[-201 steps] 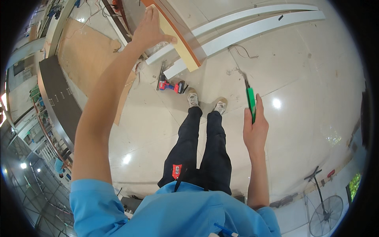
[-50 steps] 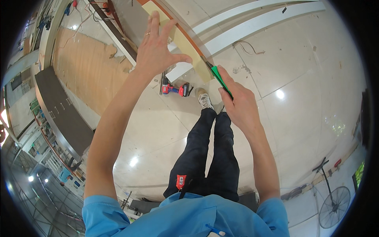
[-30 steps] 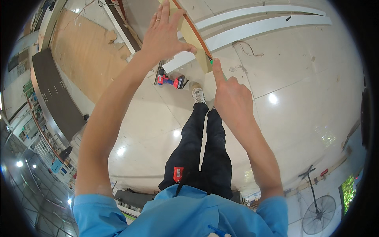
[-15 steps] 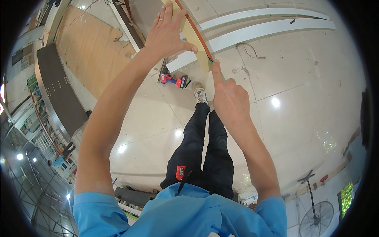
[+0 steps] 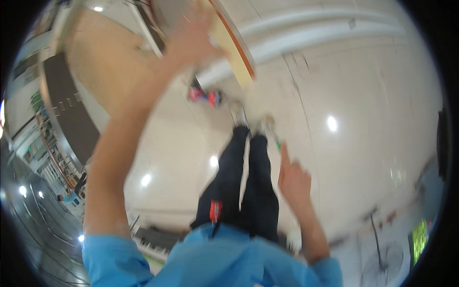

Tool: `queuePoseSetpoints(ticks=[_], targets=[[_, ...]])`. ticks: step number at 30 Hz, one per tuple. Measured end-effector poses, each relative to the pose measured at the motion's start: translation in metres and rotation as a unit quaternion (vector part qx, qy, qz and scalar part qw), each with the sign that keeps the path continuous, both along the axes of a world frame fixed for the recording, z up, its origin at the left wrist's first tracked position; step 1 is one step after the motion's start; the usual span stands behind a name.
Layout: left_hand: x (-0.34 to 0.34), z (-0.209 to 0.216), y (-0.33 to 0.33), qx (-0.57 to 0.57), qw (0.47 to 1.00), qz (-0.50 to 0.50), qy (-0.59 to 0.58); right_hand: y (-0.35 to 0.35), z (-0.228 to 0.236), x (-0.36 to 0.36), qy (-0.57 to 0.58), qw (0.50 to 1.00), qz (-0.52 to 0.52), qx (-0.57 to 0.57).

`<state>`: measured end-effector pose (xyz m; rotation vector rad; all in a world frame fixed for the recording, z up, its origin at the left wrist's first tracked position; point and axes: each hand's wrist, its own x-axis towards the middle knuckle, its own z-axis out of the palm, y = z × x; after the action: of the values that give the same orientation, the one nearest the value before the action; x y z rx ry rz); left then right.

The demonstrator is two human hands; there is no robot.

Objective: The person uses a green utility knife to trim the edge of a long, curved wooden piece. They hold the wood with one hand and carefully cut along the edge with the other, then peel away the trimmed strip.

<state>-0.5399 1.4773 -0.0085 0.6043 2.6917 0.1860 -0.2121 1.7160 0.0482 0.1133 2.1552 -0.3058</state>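
A long cream board (image 5: 227, 40) with an orange-brown strip (image 5: 242, 49) along its right edge reaches in from the top. My left hand (image 5: 191, 40), blurred, rests at the board's left side with fingers and thumb spread. Lower down and clear of the board, my right hand (image 5: 295, 179) is closed around a slim green-handled cutter (image 5: 279, 144). Its index finger points along the tool, and the palm hides most of the handle. Blur keeps the cutter's tip from showing clearly.
A red and blue cordless drill (image 5: 204, 95) lies on the tiled floor by my feet. Long white panels (image 5: 306, 40) lie to the upper right. At left are a brown wooden sheet (image 5: 103, 57) and a dark cabinet front (image 5: 69, 105). A standing fan (image 5: 382, 263) is at lower right.
My right hand has drawn back from the board's edge toward my body, taking the cutter with it. My left hand has shifted slightly up and stays by the board.
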Motion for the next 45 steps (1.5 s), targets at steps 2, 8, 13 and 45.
queuePoseSetpoints(ticks=[2, 8, 13, 45], targets=[[0.005, -0.007, -0.006, -0.017, 0.999, -0.02, -0.018, 0.014, 0.007, 0.01, 0.095, 0.993, -0.072, -0.019], [-0.004, -0.023, -0.023, 0.015, 0.995, -0.048, 0.081, 0.02, -0.041, -0.023, 0.317, 0.879, -0.311, -0.174], [-0.003, -0.02, -0.026, 0.022, 0.996, -0.054, 0.071, -0.051, -0.082, -0.079, 0.229, 0.714, -0.553, -0.362], [0.141, -0.048, -0.031, 0.607, 0.524, 0.55, -0.233, -0.099, -0.085, -0.092, 0.172, 0.62, -0.607, -0.465]])
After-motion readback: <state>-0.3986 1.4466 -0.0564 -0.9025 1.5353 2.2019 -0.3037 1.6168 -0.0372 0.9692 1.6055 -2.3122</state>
